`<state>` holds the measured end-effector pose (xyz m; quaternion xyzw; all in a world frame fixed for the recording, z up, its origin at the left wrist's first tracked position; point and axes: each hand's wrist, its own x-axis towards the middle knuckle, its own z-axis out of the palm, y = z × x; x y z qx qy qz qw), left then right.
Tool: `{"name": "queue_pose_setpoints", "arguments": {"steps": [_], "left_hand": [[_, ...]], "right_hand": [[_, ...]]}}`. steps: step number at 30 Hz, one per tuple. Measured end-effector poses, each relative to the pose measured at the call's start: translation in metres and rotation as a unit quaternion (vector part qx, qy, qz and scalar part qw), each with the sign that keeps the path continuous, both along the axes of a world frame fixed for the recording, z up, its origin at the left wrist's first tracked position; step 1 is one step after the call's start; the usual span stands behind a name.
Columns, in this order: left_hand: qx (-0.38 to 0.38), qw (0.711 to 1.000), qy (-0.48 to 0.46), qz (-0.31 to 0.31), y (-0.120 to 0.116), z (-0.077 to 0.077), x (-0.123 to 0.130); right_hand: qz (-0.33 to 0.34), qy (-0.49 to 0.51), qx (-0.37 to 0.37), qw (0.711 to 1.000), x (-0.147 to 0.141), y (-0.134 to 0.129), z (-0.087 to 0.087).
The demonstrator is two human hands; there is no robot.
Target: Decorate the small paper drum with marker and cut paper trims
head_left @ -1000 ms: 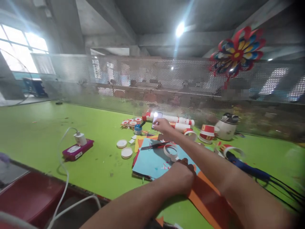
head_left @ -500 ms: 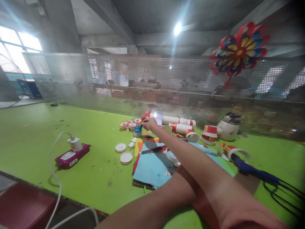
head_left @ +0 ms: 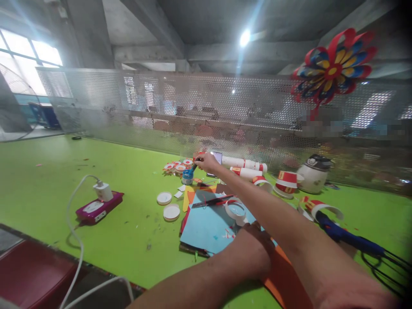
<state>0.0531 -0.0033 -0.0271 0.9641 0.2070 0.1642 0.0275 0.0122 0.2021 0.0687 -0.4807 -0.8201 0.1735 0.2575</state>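
Note:
My right hand (head_left: pixel 207 162) is stretched far across the table, its fingers pinched on a dark brush (head_left: pixel 195 167) whose lower end is in a small blue jar (head_left: pixel 187 177). My left hand (head_left: pixel 252 242) is low over a light blue paper sheet (head_left: pixel 201 229), crossed by my right arm. Its fingers are mostly hidden, close to a white paper ring (head_left: pixel 236 208); whether they grip it does not show. Red-handled scissors (head_left: pixel 210 201) lie on the blue sheet. Orange paper (head_left: pixel 285 279) shows below my arms.
Two white lids (head_left: pixel 171 212), red-and-white paper flowers (head_left: pixel 178 166) and a phone (head_left: pixel 216 158) surround the jar. At right are cut paper cups (head_left: pixel 286 183), a kettle-like pot (head_left: pixel 313 174) and a blue-handled tool (head_left: pixel 346 236). A purple power strip (head_left: pixel 99 208) sits left; perforated panel (head_left: pixel 154 111) behind.
My left hand has come further into view beside the white ring. My right hand stays at the jar with the brush, pulled slightly more upright. The whole view has shifted a little.

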Motion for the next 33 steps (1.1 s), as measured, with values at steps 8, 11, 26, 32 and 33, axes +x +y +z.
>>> {"name": "queue_pose_setpoints", "arguments": {"steps": [8, 11, 26, 32, 33], "left_hand": [[0.083, 0.996, 0.032, 0.02, -0.004, 0.002, -0.004], [0.099, 0.994, 0.033, 0.013, -0.002, 0.0, -0.003], [0.085, 0.996, 0.031, 0.018, -0.004, 0.005, -0.006], [0.079, 0.996, 0.027, 0.014, -0.001, 0.001, -0.004], [0.078, 0.997, 0.023, 0.014, -0.001, 0.002, -0.004]], "right_hand": [[0.062, -0.103, 0.067, 0.991, 0.006, -0.001, 0.024], [0.073, -0.121, 0.087, 0.986, 0.008, 0.0, 0.028], [0.105, -0.164, 0.124, 0.973, 0.024, -0.007, 0.032], [0.095, -0.151, 0.141, 0.974, 0.025, -0.007, 0.032], [0.094, -0.149, 0.143, 0.974, 0.023, -0.007, 0.029]]}}
